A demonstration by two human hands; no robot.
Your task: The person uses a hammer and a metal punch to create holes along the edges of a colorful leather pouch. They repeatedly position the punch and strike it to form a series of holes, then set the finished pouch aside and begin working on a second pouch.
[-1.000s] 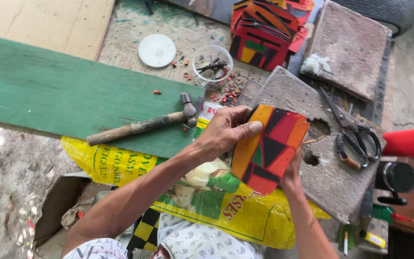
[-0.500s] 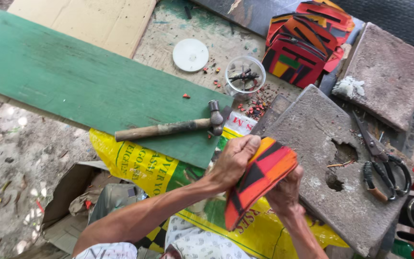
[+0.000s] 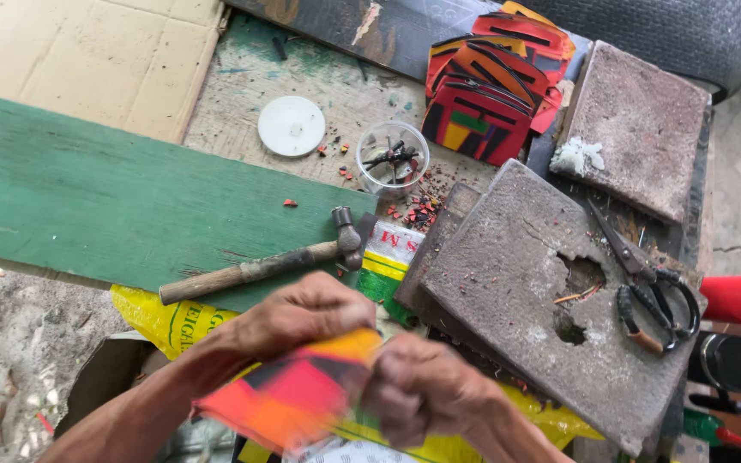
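Hands meet low over my lap, because the piece needs both of them: my left hand (image 3: 302, 321) and my right hand (image 3: 426, 390) grip the same orange, red and black piece (image 3: 289, 399) from two sides. Fingers of both hands are curled closed on its upper edge, and the picture is blurred there, so I cannot tell finer detail. Near me, within reach, the hammer (image 3: 259, 267) lies on the green board (image 3: 113, 201), and the scissors (image 3: 645, 279) rest on the grey stone slab (image 3: 508, 283). More coloured pieces (image 3: 490, 94) are stacked farther away.
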